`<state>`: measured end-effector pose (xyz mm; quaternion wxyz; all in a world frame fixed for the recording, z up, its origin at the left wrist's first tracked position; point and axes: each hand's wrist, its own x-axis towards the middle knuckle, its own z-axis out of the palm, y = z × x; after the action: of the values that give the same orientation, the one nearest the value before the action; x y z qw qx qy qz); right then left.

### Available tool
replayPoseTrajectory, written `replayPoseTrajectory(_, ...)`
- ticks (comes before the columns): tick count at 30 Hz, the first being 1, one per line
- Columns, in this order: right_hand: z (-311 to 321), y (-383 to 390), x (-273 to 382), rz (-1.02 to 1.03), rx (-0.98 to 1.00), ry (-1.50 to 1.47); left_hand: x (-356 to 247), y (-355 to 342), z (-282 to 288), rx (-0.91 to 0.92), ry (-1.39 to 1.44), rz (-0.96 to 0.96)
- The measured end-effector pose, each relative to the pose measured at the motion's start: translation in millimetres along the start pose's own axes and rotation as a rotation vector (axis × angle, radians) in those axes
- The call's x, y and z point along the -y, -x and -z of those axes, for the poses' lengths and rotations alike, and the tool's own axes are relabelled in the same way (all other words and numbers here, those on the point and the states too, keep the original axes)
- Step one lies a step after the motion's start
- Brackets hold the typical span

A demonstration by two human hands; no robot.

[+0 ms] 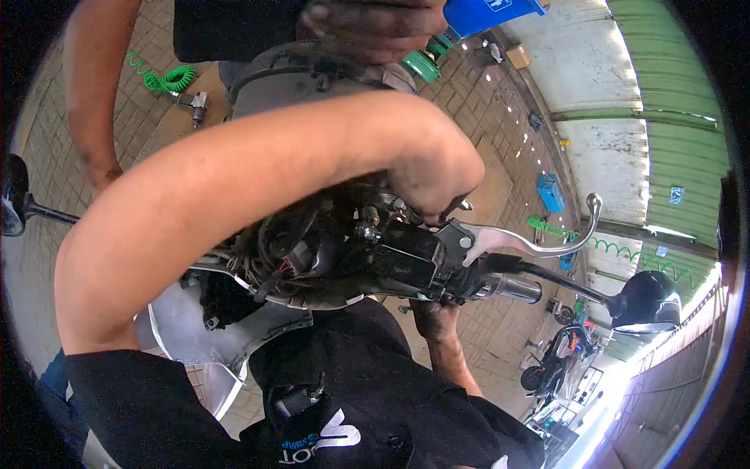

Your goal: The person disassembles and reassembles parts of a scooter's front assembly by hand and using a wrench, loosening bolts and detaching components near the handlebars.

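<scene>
My left arm reaches across a partly stripped scooter front (312, 258) with exposed wires. My left hand (433, 191) curls down beside the silver brake lever's mount (457, 238), its fingertips mostly hidden behind it. My right hand (436, 316) is closed under the handlebar assembly below the black master cylinder housing (406, 254); what its fingers hold is hidden. The silver lever (547, 248) points right, above the bare grip end (519, 289) and a black mirror (641, 301). A pale body panel (183, 320) sits below the wiring at left.
A co-worker's arm (94, 117) and dark hand (375, 23) are across the scooter. An impact tool (195, 105) with coiled green hose (168, 78) lies at upper left. Blue bin (480, 12), blue toolbox (551, 191), parked scooters (547, 363) and metal wall (676, 156) stand at right.
</scene>
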<state>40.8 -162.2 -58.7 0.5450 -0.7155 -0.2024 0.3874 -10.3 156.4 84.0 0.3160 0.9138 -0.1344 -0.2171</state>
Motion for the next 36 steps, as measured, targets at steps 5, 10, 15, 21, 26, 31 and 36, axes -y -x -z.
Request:
replayPoseTrajectory(5,10,3,-17,-0.027,-0.037,0.062,2,-5,4,0.008,0.001,-0.012)
replayPoseTrajectory(10,19,3,-13,0.182,0.074,0.545,2,-8,6,0.095,-0.028,0.011)
replayPoseTrajectory(15,16,-3,0,0.268,0.091,0.676,1,-3,2,0.032,-0.002,0.011)
replayPoseTrajectory(21,15,-2,1,0.321,0.111,0.665,2,-12,9,0.075,-0.045,-0.024)
replayPoseTrajectory(26,22,-2,-1,0.118,0.079,0.641,2,-15,9,0.098,-0.051,0.031)
replayPoseTrajectory(31,20,-4,-5,0.224,0.085,0.620,6,-17,8,0.131,-0.036,-0.003)
replayPoseTrajectory(36,19,-4,-6,0.156,0.043,0.436,6,-14,10,0.134,0.047,0.006)
